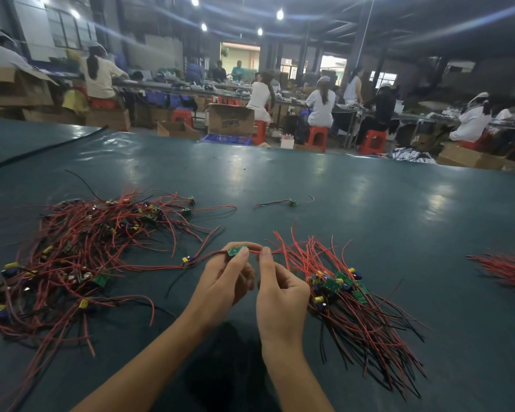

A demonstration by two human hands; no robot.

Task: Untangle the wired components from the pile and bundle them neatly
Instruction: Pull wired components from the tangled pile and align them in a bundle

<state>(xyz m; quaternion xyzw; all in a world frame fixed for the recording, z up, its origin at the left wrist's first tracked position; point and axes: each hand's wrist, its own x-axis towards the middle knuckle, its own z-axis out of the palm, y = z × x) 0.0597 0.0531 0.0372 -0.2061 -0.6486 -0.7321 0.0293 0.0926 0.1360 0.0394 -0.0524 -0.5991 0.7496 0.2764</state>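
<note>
The left hand [223,281] pinches a small green board [237,251] at its fingertips. The right hand [280,295], just beside it, pinches the board's red lead [254,251], probably to draw it straight. The sorted bundle [348,292] lies to the right, boards together and wires fanned. The tangled pile [81,248] of red and black wires sprawls left. Farther off on the table [309,179] lies one stray component [292,202].
</note>
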